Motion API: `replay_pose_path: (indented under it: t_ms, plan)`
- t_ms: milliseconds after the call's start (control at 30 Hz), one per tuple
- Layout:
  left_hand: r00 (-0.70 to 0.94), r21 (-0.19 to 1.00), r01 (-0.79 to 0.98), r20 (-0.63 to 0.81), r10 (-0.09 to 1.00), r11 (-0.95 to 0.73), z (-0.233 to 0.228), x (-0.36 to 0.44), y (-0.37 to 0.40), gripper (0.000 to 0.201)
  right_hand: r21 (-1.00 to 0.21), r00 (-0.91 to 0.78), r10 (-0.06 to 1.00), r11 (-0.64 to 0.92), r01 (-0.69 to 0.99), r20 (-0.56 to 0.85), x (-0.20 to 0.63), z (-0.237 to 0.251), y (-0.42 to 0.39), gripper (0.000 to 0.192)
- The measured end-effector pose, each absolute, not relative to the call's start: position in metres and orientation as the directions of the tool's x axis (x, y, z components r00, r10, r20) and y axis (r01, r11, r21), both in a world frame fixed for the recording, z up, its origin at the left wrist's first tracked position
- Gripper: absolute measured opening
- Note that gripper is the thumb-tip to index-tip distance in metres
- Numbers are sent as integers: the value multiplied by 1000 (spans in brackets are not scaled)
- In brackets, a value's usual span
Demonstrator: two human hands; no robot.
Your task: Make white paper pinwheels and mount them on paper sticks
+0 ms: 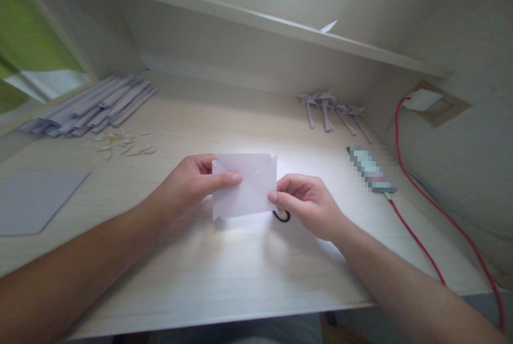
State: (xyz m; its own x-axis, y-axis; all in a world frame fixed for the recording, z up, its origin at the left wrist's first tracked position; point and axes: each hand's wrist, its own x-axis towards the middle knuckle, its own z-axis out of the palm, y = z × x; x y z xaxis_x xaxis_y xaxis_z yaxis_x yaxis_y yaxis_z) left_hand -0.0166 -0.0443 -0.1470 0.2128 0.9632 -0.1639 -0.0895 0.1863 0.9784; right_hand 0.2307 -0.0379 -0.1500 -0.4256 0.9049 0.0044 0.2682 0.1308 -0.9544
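A sheet of white paper [250, 192] is held up over the desk between my two hands, with small cuts or folds showing at its corners. My left hand [196, 181] grips its left side, thumb pressed flat on the near face and fingers behind. At the lower right edge, my right hand [306, 202] pinches the paper between thumb and fingers. A black curved loop [282, 218] lies just below the right fingertips, and the rest of it is hidden behind the paper and hand.
Rolled paper sticks [96, 106] are piled at the back left, with small pale pieces [124, 143] before them. A paper stack [38, 200] lies at the left. Folded paper pinwheels on sticks [328, 111] stand back right, near a phone [371, 170] and a red cable [436, 200].
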Motion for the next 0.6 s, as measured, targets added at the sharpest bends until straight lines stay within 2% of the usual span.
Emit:
replay_pose_path:
  t_ms: [133, 367, 600]
  plan:
    - [227, 970, -43, -223, 948, 239, -147, -13, -48, 30, -973, -420, 907, 118, 197, 25, 228, -155, -40, 22]
    - [193, 953, 1, -298, 935, 303, -136, -3, -52, 29, -963, -445, 893, 179, 203, 72, 226, -154, -43, 20]
    - [147, 960, 79, -278, 949, 269, -134, -3, -52, 30, -969, -451, 891, 161, 188, 60, 226, -154, -43, 22]
